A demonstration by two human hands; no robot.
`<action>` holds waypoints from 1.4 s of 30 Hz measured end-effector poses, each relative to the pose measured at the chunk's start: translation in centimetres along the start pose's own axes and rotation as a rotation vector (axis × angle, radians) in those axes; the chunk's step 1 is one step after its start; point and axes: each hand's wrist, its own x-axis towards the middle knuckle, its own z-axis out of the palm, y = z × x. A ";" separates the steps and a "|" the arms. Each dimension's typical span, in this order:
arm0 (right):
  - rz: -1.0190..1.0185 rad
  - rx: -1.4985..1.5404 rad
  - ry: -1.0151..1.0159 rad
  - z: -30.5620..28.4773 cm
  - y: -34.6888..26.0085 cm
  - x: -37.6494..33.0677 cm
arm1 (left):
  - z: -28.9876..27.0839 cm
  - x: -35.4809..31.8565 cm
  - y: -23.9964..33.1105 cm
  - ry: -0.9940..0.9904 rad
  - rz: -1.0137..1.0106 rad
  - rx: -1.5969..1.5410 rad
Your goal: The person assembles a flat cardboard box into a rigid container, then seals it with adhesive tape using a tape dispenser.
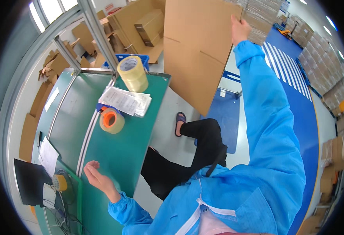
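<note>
My right hand (241, 30), arm stretched forward, is closed on the upper right edge of a large flattened cardboard box (197, 51). The brown box hangs upright beyond the table's right edge, with its lower corner above a blue board. Over the green table (113, 152), my left hand (96, 176) is loosely curved and holds nothing. Nearest to it on the table is a tape dispenser (112, 120) with an orange core and a roll of tape. Behind that lie printed paper slips (126, 101) and a stack of clear tape rolls (133, 74).
A monitor (32, 182), cables and a yellow round object (59, 183) occupy the table's near left. Metal posts (97, 35) rise at its far end. Beyond are a blue crate (142, 60) and leaning cardboard (121, 29). Wrapped pallets (320, 58) stand far right.
</note>
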 end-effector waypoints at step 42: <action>-0.118 -0.786 -0.508 -23.5 10.1 -45.1 | 37.4 -21.3 1.5 -1.141 -0.922 -0.346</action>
